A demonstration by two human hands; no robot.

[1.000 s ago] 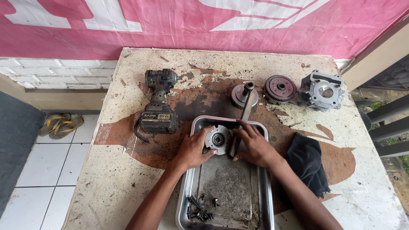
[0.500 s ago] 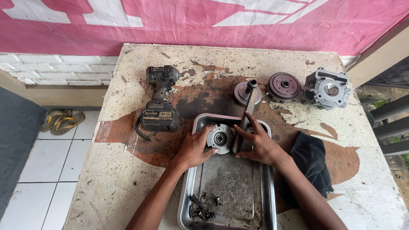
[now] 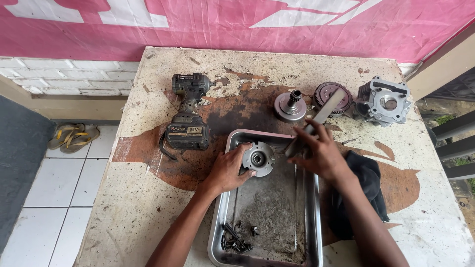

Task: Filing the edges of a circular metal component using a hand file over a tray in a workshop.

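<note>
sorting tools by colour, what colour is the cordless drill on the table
Dark grey to black cordless drill, best seen in the head view.

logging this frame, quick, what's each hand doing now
Left hand: closed on the round metal hub over the tray.
Right hand: closed on a flat metal bar.

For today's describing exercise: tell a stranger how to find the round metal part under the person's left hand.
Start at the steel tray in the middle of the stained workbench. At its far end, the left hand steadies a round metal hub with a dark centre bore. Unlike the small bolts at the tray's near end, it is a broad flanged disc.
</note>
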